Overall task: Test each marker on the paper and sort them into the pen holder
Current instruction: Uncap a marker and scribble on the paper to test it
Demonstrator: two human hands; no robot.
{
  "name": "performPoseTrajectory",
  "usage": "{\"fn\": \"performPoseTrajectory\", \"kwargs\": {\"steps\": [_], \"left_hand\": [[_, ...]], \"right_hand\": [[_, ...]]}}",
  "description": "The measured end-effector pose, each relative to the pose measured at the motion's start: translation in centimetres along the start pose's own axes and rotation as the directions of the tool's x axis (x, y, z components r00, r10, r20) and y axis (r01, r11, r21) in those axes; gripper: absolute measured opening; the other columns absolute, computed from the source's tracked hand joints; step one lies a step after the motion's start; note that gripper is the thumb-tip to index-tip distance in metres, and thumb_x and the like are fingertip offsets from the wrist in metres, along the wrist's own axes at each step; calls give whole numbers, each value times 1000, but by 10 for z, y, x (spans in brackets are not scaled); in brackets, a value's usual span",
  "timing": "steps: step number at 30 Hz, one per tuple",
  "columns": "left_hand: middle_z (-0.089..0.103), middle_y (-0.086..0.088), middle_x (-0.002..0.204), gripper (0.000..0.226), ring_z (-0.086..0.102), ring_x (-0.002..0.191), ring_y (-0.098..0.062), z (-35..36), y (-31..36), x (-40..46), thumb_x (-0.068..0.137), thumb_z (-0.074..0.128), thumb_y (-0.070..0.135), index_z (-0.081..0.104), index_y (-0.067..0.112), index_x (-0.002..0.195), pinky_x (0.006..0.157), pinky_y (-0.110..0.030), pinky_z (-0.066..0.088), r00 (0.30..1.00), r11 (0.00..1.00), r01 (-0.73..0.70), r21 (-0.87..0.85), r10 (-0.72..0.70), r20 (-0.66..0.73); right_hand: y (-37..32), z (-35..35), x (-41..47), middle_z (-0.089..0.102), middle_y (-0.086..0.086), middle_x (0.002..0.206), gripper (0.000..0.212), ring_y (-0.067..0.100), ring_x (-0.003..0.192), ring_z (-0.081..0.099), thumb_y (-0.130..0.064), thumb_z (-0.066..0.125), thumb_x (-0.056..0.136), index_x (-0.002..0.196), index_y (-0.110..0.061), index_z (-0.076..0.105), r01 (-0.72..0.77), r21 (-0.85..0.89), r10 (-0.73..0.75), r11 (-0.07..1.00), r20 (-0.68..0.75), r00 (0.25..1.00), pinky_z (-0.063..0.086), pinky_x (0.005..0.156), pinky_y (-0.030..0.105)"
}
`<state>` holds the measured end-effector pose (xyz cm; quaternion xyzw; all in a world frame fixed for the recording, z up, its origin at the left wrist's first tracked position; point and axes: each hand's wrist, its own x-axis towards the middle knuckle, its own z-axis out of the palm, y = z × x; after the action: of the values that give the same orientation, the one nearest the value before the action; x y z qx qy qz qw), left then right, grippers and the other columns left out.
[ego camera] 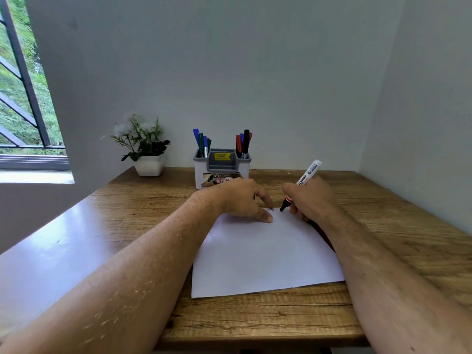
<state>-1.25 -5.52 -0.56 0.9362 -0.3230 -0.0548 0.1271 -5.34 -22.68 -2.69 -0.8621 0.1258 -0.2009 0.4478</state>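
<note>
White marker [305,180]: tip on the paper [263,254] at its far edge, beside a small scribble.
Right hand [310,200]: our fingers are clamped round the marker barrel.
Left hand [242,200]: our fingers are curled, thumb pressing the paper flat; we may hold the cap, unseen.
Pen holder [221,167]: beyond the paper, markers in both outer compartments.
Risk: we judge lifting the thumb lets the paper slide, smearing ink.

- I see two bare forearms, no sleeves in frame
- left hand [238,200] and right hand [310,198]: no gloves, rings, watch or wristband visible
- fine hair along both forearms
- fingers [265,217] bare, nails short
</note>
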Motion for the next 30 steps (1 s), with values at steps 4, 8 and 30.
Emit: {"fn": "performPoseTrajectory", "kwargs": {"steps": [4,8,30], "left_hand": [[56,6,138,43,51,118,-18,0,1,0,85,70,51,65,37,126,109,-44,39,1000,1000,1,0,-1,-1],[56,5,134,43,45,103,-11,-1,1,-2,86,70,51,65,36,126,108,-43,40,1000,1000,-7,-5,6,-6],[53,-2,126,35,51,112,-19,-14,-3,2,97,37,6,60,29,112,97,-37,45,895,646,-142,-750,-241,-376]], "right_hand": [[1,1,2,72,5,65,29,8,37,57,-30,62,81,91,-4,67,-5,-2,5,1000,-9,1000,44,45,25],[1,0,2,72,6,68,29,6,34,55,-30,61,82,92,-4,66,0,-12,0,1000,-15,1000,42,44,24],[-12,0,1,53,-2,60,22,20,62,47,-25,69,76,56,-28,59,45,548,-27,835,-41,999,37,56,31]]}}
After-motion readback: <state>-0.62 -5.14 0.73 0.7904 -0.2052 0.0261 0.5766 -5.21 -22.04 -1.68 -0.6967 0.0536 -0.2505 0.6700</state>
